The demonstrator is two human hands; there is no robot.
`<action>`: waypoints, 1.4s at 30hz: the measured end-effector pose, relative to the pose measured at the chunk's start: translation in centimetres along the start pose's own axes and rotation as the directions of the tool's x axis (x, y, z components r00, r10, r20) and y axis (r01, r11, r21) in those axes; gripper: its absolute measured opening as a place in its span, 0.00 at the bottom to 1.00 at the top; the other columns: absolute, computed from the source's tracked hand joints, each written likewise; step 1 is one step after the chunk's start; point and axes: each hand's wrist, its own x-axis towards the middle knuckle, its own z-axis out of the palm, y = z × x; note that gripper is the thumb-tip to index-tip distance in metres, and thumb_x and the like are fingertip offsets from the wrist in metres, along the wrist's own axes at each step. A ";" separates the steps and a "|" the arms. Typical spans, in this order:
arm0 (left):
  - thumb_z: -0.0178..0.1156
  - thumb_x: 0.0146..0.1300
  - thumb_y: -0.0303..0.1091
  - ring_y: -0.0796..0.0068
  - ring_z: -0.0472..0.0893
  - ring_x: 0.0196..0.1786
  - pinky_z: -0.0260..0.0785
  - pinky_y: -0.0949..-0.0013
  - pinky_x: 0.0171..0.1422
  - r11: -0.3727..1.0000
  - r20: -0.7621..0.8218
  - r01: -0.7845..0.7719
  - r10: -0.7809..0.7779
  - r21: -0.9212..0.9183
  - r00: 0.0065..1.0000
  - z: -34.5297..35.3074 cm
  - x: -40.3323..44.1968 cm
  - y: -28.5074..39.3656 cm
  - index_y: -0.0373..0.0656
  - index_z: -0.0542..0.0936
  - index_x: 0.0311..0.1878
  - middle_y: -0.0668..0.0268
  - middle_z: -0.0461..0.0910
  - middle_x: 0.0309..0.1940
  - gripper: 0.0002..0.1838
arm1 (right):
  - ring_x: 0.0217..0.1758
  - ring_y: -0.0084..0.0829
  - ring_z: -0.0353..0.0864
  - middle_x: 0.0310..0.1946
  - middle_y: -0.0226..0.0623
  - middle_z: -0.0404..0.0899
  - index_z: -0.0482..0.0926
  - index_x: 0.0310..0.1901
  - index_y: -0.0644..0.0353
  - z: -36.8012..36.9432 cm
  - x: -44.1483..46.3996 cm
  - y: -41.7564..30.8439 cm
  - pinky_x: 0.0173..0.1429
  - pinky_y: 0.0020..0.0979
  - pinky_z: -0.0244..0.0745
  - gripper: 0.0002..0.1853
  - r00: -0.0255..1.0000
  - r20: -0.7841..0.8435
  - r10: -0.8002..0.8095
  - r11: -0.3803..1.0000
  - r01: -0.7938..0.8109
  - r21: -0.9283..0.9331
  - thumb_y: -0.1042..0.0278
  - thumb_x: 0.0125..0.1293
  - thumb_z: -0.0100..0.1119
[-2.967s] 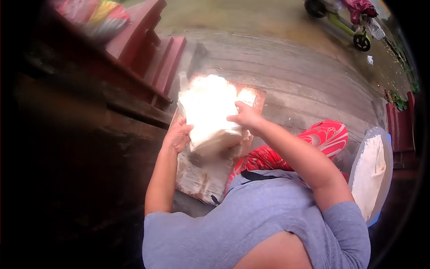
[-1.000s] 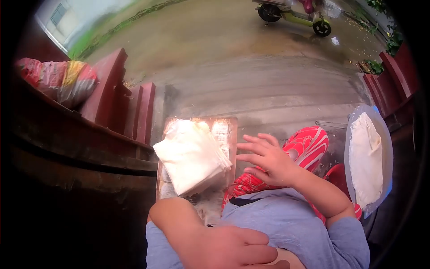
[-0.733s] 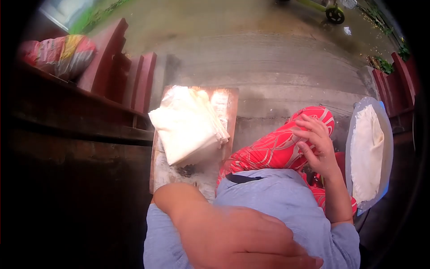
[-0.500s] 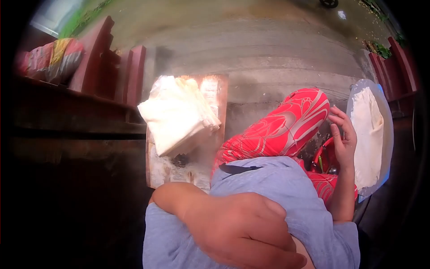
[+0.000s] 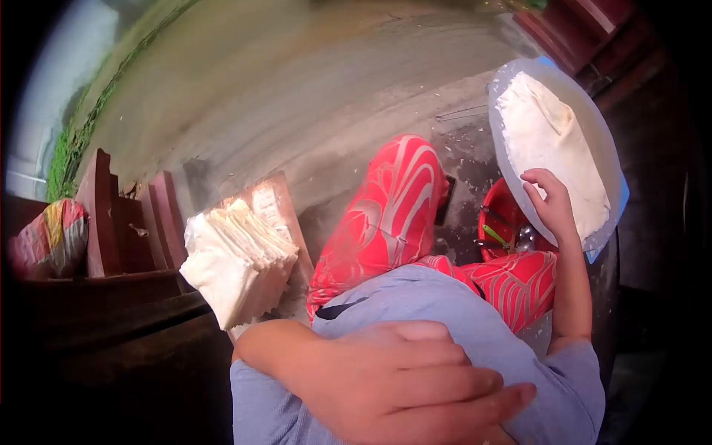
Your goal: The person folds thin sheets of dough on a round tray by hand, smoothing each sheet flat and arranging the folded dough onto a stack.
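My left hand [image 5: 400, 378] lies across the front of my blue shirt, back of the hand up, with fingers stretched out and nothing visible in it. Its palm is hidden. My right hand [image 5: 550, 200] is over the near-left edge of a pale, dough-like folded sheet [image 5: 552, 141], fingers loosely bent and apart; contact is unclear. That sheet rests on a rounded tray [image 5: 602, 159] lined with clear plastic. At left, a thick stack of cream-coloured sheets [image 5: 241, 259] leans on a wooden board [image 5: 285, 204].
Below the tray is a red basin [image 5: 493, 199] holding a green-handled tool [image 5: 495, 236] and metal items. My knee in red patterned trousers [image 5: 386, 200] rises between board and tray. Dark red wooden pieces [image 5: 96, 215] and a striped bundle [image 5: 55, 237] are at left.
The view has turned right, so the tray appears higher and the stack lower left. My right hand has moved to the sheet's edge. My left hand's fingers have straightened.
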 end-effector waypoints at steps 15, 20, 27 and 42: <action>0.58 0.63 0.30 0.66 0.80 0.40 0.73 0.69 0.42 0.711 0.318 0.640 -0.703 0.291 0.636 6.8 1.7 -19.8 0.35 0.78 0.48 0.57 0.78 0.41 0.12 | 0.39 0.38 0.80 0.34 0.36 0.79 0.78 0.33 0.54 1.8 1.1 12.4 0.44 0.39 0.74 0.09 0.950 0.088 0.301 0.806 -0.203 -0.556 0.60 0.55 0.61; 0.59 0.60 0.34 0.54 0.78 0.45 0.71 0.61 0.49 0.791 0.398 0.483 -0.608 0.376 0.687 9.6 3.3 -24.4 0.35 0.78 0.47 0.55 0.78 0.44 0.15 | 0.36 0.39 0.80 0.31 0.36 0.79 0.78 0.32 0.55 0.8 2.2 14.7 0.41 0.39 0.75 0.08 0.961 -0.098 0.257 0.880 -0.275 -0.386 0.61 0.55 0.59; 0.58 0.59 0.40 0.52 0.75 0.52 0.69 0.57 0.55 0.780 0.647 0.205 -0.610 0.591 0.459 10.7 8.0 -28.5 0.37 0.77 0.49 0.54 0.77 0.47 0.19 | 0.37 0.37 0.81 0.32 0.36 0.80 0.76 0.39 0.55 -2.9 3.3 19.8 0.38 0.38 0.75 0.16 0.812 -0.360 0.459 0.674 -0.582 -0.454 0.53 0.57 0.63; 0.63 0.53 0.39 0.61 0.78 0.41 0.69 0.61 0.46 0.818 0.625 0.168 -0.537 0.551 0.566 14.8 7.4 -31.5 0.39 0.75 0.36 0.61 0.76 0.34 0.14 | 0.34 0.44 0.82 0.28 0.44 0.82 0.83 0.29 0.57 -8.6 16.8 23.9 0.34 0.43 0.76 0.08 0.815 -0.415 0.405 0.661 -0.574 -0.483 0.66 0.55 0.54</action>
